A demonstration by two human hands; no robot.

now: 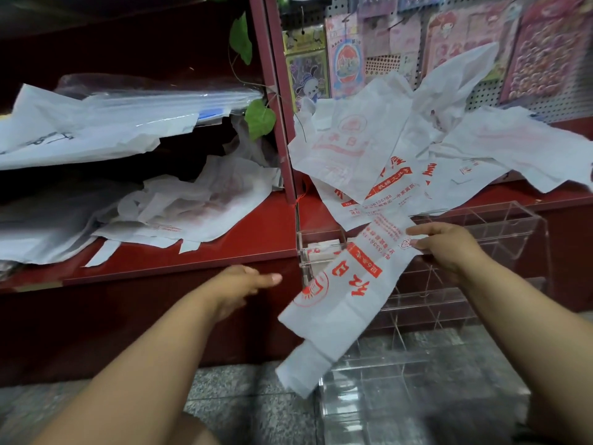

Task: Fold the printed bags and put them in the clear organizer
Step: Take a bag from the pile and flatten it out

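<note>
One printed bag (345,284) hangs pinched in the right hand (444,248) over the clear organizer (449,284). At nine o'clock, the left hand (244,285) reaches empty, fingers loosely extended.

Held bag (346,284): red print seen upside down; large characters that look like 红日; a round logo with rays; a boxed line of small characters, too blurred to read.
Bag pile (385,175): red print; digits "36135788" on one bag; 教辅 starts a boxed line; 中家属院 ends a small line.
Hanging cards (346,65): cartoon prints; their lettering is too small to read.
</note>
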